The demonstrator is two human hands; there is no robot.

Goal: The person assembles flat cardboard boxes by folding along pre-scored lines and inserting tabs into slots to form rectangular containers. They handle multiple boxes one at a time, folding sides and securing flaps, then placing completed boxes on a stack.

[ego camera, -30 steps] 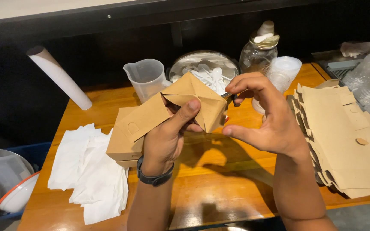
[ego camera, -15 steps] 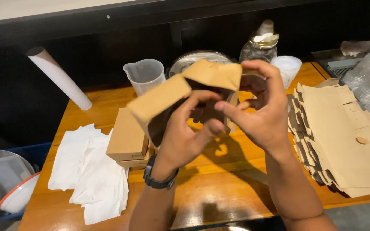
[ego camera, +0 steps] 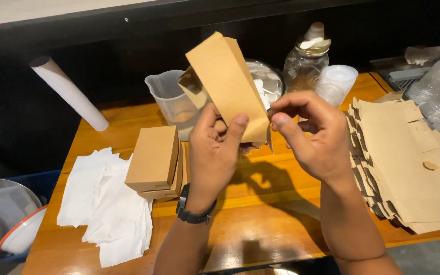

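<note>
- Cardboard box (ego camera: 227, 86): brown, part-folded; half a second before it lay low and wide between the hands, now stood on end above the table (ego camera: 260, 214), long flat panel facing the camera.
- Left hand (ego camera: 215, 153): closed on the box's lower end, thumb across the panel.
- Right hand (ego camera: 317, 137): fingertips pinched at the lower right edge.
- Judged: folding still underway.
- Nearby: finished boxes (ego camera: 154, 160), flat blanks (ego camera: 408, 168), white paper sheets (ego camera: 108, 209).

wooden table (ego camera: 128, 119), orange-brown | dark wall (ego camera: 52, 35) behind | hard shadows
</note>
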